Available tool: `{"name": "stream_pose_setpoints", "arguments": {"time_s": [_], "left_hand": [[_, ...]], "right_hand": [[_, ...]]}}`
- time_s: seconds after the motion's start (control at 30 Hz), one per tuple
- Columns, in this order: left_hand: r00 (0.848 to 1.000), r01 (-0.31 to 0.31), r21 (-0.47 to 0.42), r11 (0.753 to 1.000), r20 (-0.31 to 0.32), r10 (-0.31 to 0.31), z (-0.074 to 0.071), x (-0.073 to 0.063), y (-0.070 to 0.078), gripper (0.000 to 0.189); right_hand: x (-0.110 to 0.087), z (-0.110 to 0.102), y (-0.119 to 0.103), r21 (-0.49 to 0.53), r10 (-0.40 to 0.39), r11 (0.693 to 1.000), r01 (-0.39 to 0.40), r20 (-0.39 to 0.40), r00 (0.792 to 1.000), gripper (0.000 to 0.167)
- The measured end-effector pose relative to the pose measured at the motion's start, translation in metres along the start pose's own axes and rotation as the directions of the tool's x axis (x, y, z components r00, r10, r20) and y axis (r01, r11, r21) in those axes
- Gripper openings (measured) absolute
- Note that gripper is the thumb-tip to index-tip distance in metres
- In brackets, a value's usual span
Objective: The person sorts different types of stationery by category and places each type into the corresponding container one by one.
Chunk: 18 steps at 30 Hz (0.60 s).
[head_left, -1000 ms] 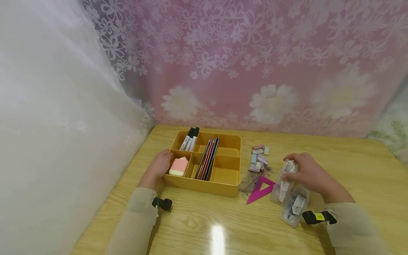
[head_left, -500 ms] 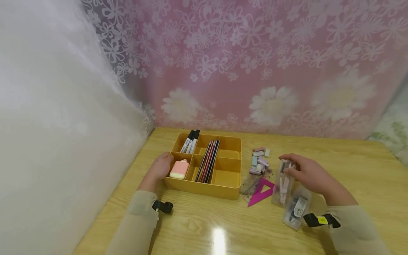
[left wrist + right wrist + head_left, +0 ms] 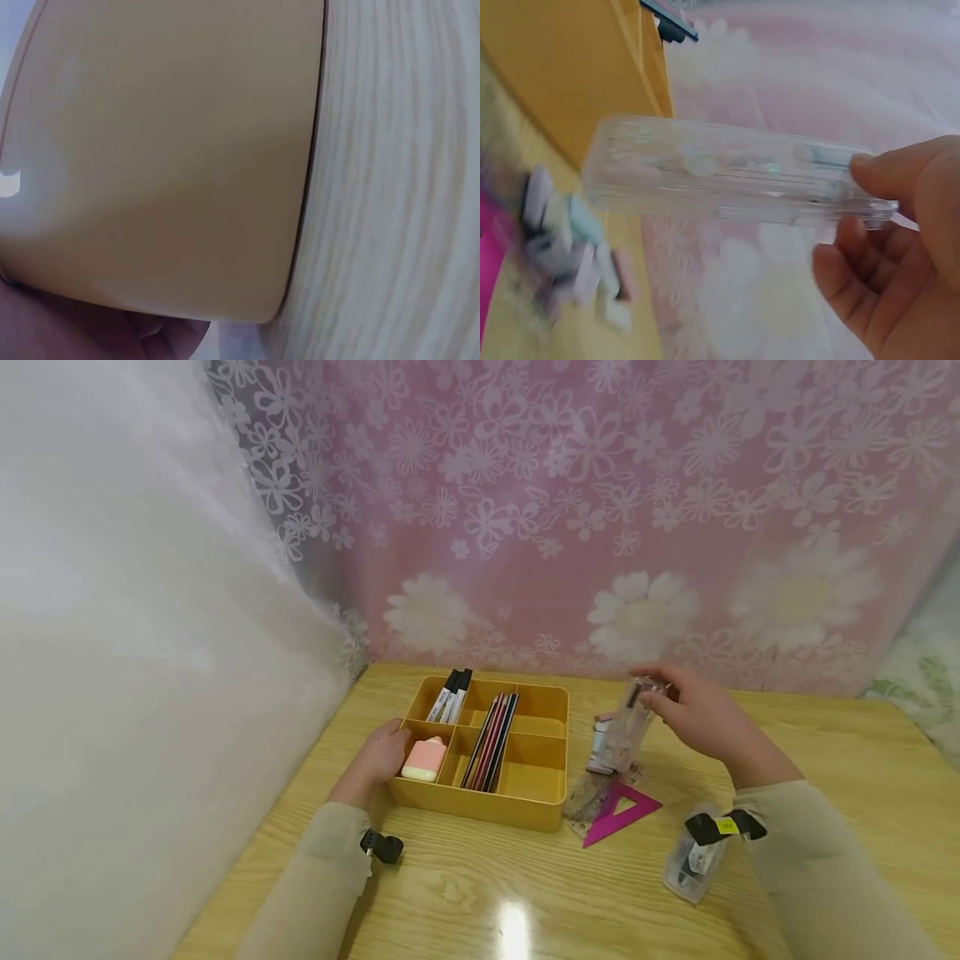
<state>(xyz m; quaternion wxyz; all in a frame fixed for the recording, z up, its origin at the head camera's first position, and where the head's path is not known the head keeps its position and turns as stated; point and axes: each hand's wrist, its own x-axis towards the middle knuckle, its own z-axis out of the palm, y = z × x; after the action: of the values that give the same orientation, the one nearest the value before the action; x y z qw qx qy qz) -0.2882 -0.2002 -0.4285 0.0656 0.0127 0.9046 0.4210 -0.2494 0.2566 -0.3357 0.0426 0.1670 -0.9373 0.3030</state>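
My left hand grips the left wall of a yellow divided organizer box; its wall fills much of the left wrist view. My right hand pinches one end of a clear plastic case between thumb and fingers, holding it up off the table. In the head view the case hangs tilted over a small pile of pastel erasers and partly hides them. Inside the box lie a pink and cream bottle-shaped item, several pencils and several black-capped markers.
A magenta set square lies right of the box, touching a crumpled clear wrapper. Another clear case with a dark item inside rests under my right wrist. A pink flowered curtain hangs behind the table, a white one at left.
My right hand has lifted the clear case from beside the set square and carried it left and away from me, over the erasers. My left hand stays at the box.
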Motion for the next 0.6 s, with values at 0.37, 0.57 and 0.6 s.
{"name": "stream_pose_setpoints", "arguments": {"time_s": [0.37,0.57,0.6], "left_hand": [[1.0,0.015,-0.037,0.999,-0.003,-0.015,0.001,0.0,-0.002,0.048],[1.0,0.027,-0.047,0.999,-0.006,-0.028,0.001,0.0,-0.002,0.049],[1.0,0.029,-0.048,0.998,-0.008,-0.03,0.001,0.0,-0.002,0.049]], "right_hand": [[0.071,0.014,-0.059,0.029,-0.042,0.998,0.047,-0.164,0.986,0.042],[0.107,0.028,-0.08,-0.012,-0.117,0.993,0.116,-0.155,0.981,0.04],[0.112,0.03,-0.083,-0.023,-0.126,0.992,0.124,-0.153,0.98,0.04]]}}
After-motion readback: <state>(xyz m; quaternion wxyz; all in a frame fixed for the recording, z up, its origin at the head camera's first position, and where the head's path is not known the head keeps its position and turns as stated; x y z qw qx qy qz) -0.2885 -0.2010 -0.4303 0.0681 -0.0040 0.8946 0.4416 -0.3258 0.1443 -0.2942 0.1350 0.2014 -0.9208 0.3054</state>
